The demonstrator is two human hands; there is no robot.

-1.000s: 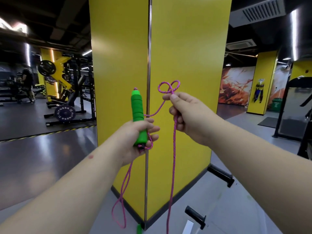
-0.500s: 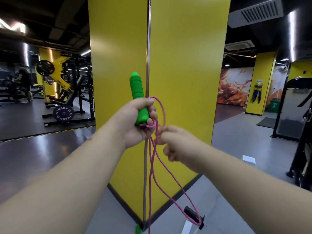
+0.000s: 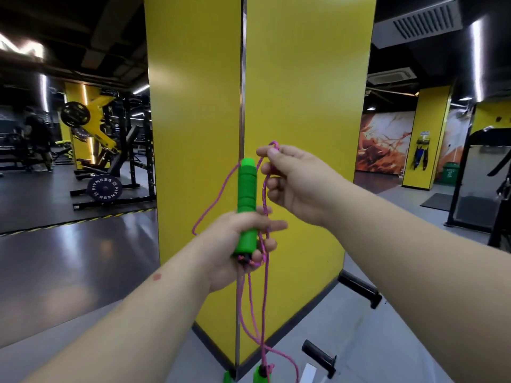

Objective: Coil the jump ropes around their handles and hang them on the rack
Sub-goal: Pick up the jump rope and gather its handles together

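Rope [image 3: 266, 189] between both hands

Left hand [image 3: 235, 244] gripping upright handle [image 3: 247, 205], right hand [image 3: 296, 186] raised, fingers [image 3: 272, 154] pinching rope [image 3: 265, 205]

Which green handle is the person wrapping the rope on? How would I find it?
Start at the big yellow pillar with the metal strip down its corner. In front of that corner the left hand grips an upright green handle. Unlike the other green handle down at the floor, it is raised, with pink rope looping around it.
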